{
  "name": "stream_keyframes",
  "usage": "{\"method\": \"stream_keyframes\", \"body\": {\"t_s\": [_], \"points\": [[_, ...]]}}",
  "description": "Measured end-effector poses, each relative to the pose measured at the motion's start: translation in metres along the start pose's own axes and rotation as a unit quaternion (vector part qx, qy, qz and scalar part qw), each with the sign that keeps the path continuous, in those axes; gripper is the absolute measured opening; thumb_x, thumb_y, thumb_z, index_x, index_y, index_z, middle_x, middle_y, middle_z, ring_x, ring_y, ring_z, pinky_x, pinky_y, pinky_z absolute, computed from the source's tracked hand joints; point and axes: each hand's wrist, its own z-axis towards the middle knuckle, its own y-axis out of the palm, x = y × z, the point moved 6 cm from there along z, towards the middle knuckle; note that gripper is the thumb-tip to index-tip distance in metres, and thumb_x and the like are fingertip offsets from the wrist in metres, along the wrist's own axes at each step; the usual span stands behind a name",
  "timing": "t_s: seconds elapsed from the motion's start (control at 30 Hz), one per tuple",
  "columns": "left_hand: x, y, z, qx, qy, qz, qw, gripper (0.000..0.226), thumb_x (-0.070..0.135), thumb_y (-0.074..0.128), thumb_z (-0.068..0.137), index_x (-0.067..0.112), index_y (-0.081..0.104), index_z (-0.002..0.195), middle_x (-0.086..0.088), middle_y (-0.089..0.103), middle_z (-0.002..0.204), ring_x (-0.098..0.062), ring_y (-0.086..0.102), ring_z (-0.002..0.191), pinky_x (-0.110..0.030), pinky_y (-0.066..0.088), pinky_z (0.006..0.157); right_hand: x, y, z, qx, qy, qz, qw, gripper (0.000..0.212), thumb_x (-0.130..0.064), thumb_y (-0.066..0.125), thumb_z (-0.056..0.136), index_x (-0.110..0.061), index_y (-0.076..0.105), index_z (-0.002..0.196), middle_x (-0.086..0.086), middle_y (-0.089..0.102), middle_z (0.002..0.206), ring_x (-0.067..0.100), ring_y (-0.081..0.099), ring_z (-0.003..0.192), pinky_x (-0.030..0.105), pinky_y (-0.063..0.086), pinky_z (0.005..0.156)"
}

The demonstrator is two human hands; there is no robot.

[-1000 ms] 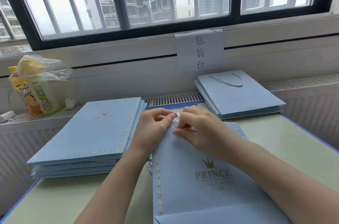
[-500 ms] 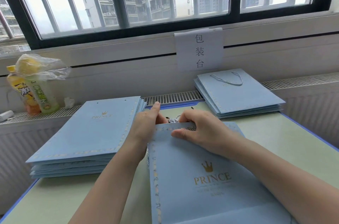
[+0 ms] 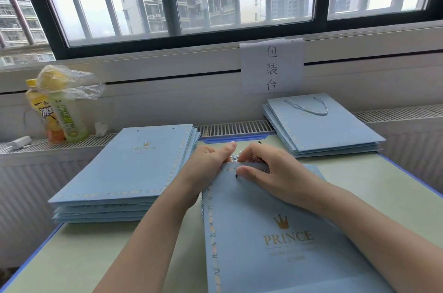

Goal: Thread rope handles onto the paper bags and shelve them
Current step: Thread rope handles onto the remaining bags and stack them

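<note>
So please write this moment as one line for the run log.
step: threading rope | bag: flat on table | left hand: pinches top edge | right hand: holds rope at hole

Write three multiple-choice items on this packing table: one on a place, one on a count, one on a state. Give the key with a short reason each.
1. Where is the stack of bags whose top bag has a rope handle?
A. far right of the table
B. near left corner
C. on the floor

2. How many drink bottles stand on the ledge at left?
A. none
B. two
C. five

3. What are the hands doing?
A. resting flat, apart
B. both at the top edge of the near bag
C. lifting a bottle

Key:
1 A: it lies below the paper sign, right of the hands.
2 B: one yellow, one green, under a plastic bag.
3 B: left hand and right hand pinch striped rope there.
</note>
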Motion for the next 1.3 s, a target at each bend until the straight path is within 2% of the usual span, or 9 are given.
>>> {"method": "stream_keyframes", "body": {"t_s": [0.17,0.33,0.6,0.73,0.83,0.93,1.03,1.17,1.3], "points": [[0.001,0.001,0.001,0.013,0.033,0.009,0.999,0.063,0.038,0.055,0.093,-0.023,0.052,0.078,-0.023,0.054,0.073,-0.030,0.046,0.064,-0.036,0.038,0.062,0.002,0.000,-0.001,-0.001,-0.011,-0.015,1.000,0.022,-0.037,0.060,0.090,-0.020,0.060,0.104,-0.013,0.062,0.095,0.004,0.056,0.088,0.025,0.045,0.079],[-0.002,0.003,0.003,0.018,0.038,-0.011,0.999,0.060,0.036,0.058,0.092,-0.022,0.052,0.077,-0.019,0.051,0.073,-0.029,0.044,0.063,-0.027,0.035,0.051,0.001,0.002,-0.001,0.000,-0.038,-0.049,0.998,0.026,-0.039,0.060,0.089,-0.022,0.060,0.109,-0.021,0.056,0.100,-0.004,0.051,0.091,0.016,0.041,0.081],[-0.001,-0.011,0.003,0.165,0.084,0.013,0.983,0.054,0.027,0.057,0.094,0.005,0.056,0.045,-0.006,0.050,0.045,-0.015,0.042,0.039,-0.017,0.037,0.042,0.005,0.008,0.000,0.008,-0.053,-0.098,0.994,0.033,-0.037,0.054,0.093,-0.015,0.059,0.117,-0.005,0.059,0.110,0.013,0.056,0.100,0.032,0.045,0.088],[0.004,-0.013,0.001,0.188,0.127,0.116,0.967,0.058,0.031,0.057,0.094,-0.007,0.047,0.050,-0.009,0.038,0.048,-0.018,0.032,0.048,-0.027,0.029,0.050,0.005,-0.007,0.001,0.126,-0.074,-0.077,0.986,0.027,-0.022,0.049,0.091,-0.011,0.062,0.112,-0.003,0.060,0.095,0.009,0.056,0.081,0.028,0.047,0.075],[0.001,-0.010,0.000,0.189,0.087,0.352,0.912,0.057,0.040,0.050,0.094,0.011,0.030,0.049,-0.001,0.032,0.049,-0.022,0.033,0.054,-0.030,0.025,0.053,0.002,-0.034,-0.003,0.252,-0.078,-0.012,0.964,0.024,-0.007,0.043,0.095,-0.008,0.063,0.108,-0.001,0.061,0.087,0.007,0.056,0.074,0.025,0.049,0.071],[-0.003,-0.010,0.000,0.191,0.047,0.497,0.845,0.044,0.040,0.041,0.097,0.013,0.047,0.062,-0.005,0.050,0.069,-0.027,0.046,0.071,-0.028,0.032,0.060,0.001,-0.064,-0.012,0.367,-0.064,0.072,0.925,0.026,-0.002,0.038,0.097,-0.008,0.062,0.106,0.001,0.063,0.083,0.011,0.059,0.072,0.018,0.045,0.067],[-0.006,-0.012,0.003,0.185,0.012,0.540,0.821,0.035,0.038,0.039,0.098,0.012,0.055,0.081,-0.008,0.059,0.089,-0.026,0.046,0.077,-0.027,0.034,0.066,0.011,-0.088,-0.019,0.456,-0.033,0.163,0.874,0.027,-0.002,0.032,0.100,-0.009,0.057,0.107,0.000,0.064,0.087,0.014,0.067,0.079,0.019,0.048,0.066],[-0.010,-0.017,0.003,0.184,-0.019,0.548,0.816,0.031,0.031,0.040,0.098,0.013,0.045,0.074,-0.006,0.051,0.080,-0.028,0.047,0.075,-0.027,0.034,0.064,0.027,-0.093,-0.020,0.489,0.003,0.229,0.841,0.026,-0.004,0.029,0.102,-0.006,0.054,0.110,0.003,0.065,0.097,0.014,0.068,0.095,0.026,0.055,0.076],[-0.012,-0.016,0.001,0.170,-0.033,0.554,0.814,0.036,0.025,0.041,0.097,0.012,0.035,0.065,-0.006,0.049,0.078,-0.028,0.046,0.075,-0.026,0.033,0.062,0.027,-0.082,-0.016,0.458,0.002,0.190,0.869,0.026,-0.002,0.032,0.100,-0.007,0.053,0.116,0.002,0.064,0.104,0.010,0.065,0.100,0.026,0.053,0.084]]}}
